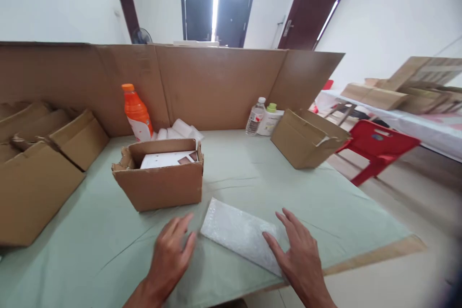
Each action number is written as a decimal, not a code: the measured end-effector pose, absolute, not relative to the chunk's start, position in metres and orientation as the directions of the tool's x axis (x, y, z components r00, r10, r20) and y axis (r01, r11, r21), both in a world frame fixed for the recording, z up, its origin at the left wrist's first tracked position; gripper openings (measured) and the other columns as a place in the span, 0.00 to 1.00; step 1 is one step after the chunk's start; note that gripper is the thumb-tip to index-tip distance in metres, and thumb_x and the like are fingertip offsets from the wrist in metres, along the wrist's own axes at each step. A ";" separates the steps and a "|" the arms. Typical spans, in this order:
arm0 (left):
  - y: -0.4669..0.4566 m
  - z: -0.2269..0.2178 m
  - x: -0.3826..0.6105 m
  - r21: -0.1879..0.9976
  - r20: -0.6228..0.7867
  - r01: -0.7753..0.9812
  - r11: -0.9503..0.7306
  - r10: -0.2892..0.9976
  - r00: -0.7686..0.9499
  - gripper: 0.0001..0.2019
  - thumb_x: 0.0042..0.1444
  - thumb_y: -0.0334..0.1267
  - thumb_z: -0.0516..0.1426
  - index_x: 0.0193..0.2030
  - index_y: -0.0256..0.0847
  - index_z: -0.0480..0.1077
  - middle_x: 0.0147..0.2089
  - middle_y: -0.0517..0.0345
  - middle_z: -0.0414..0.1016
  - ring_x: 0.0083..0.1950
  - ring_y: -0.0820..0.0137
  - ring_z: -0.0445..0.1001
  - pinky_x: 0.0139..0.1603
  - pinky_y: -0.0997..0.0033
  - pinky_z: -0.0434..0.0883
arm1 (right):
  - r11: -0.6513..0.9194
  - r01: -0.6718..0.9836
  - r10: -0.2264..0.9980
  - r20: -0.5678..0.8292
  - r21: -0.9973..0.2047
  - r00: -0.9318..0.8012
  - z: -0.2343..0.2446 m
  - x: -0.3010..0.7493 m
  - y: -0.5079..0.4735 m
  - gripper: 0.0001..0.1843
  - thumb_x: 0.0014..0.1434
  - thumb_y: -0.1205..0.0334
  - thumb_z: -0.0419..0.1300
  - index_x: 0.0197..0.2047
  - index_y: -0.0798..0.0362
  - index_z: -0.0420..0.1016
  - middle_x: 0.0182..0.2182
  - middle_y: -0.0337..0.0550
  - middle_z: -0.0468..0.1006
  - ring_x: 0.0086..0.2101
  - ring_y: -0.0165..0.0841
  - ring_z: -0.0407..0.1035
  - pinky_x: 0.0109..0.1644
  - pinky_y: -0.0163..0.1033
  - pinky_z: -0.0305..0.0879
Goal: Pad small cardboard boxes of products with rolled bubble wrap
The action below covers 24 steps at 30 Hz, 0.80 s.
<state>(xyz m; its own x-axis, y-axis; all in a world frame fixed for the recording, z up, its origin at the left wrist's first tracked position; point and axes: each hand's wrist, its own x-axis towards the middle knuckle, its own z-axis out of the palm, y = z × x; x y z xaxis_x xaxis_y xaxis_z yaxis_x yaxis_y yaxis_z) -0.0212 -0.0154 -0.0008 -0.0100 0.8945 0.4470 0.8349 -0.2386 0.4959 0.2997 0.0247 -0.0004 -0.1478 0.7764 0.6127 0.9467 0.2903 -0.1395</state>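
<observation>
A flat sheet of bubble wrap (238,231), perhaps a folded bag, lies at a slant near the front of the table. Over its right end is my right hand (298,250), thumb and fingers apart; whether it touches the wrap I cannot tell. My left hand (172,245) is left of the wrap, fingers spread, holding nothing. Just beyond that hand stands an open cardboard box (168,185) with white flat pieces (160,160) inside, some showing brown squares.
Cardboard boxes (36,187) crowd the left side. Behind are an orange bottle (136,110), white rolls (180,128), a clear water bottle (255,116) and a white bottle with a green cap (270,120). Another open box (306,139) is at right. A cardboard wall (220,86) borders the back.
</observation>
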 end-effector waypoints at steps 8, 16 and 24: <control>-0.017 0.007 -0.125 0.869 0.237 0.466 0.165 0.687 -0.687 0.36 0.53 0.56 0.59 0.67 0.44 0.60 0.62 0.45 0.67 0.55 0.55 0.74 0.39 0.62 0.78 | 0.553 0.657 0.832 0.292 -0.512 -0.472 0.033 0.191 0.089 0.34 0.64 0.52 0.58 0.70 0.51 0.57 0.65 0.54 0.67 0.62 0.46 0.64 0.62 0.53 0.64; 0.065 0.004 -0.125 0.937 0.140 0.339 0.087 0.795 -0.590 0.30 0.55 0.49 0.58 0.63 0.41 0.61 0.52 0.47 0.74 0.52 0.57 0.76 0.55 0.51 0.74 | 0.491 0.529 0.832 0.193 -0.693 -0.520 0.045 0.125 0.167 0.24 0.60 0.64 0.56 0.60 0.54 0.67 0.51 0.52 0.79 0.50 0.45 0.72 0.52 0.48 0.68; 0.054 -0.004 -0.119 0.914 0.156 0.389 0.115 0.786 -0.598 0.41 0.55 0.49 0.58 0.72 0.39 0.48 0.67 0.40 0.63 0.64 0.55 0.68 0.58 0.54 0.72 | 0.342 0.565 0.899 0.086 -0.751 -0.430 0.041 0.166 0.185 0.27 0.64 0.54 0.56 0.64 0.54 0.65 0.58 0.53 0.75 0.54 0.41 0.71 0.51 0.44 0.70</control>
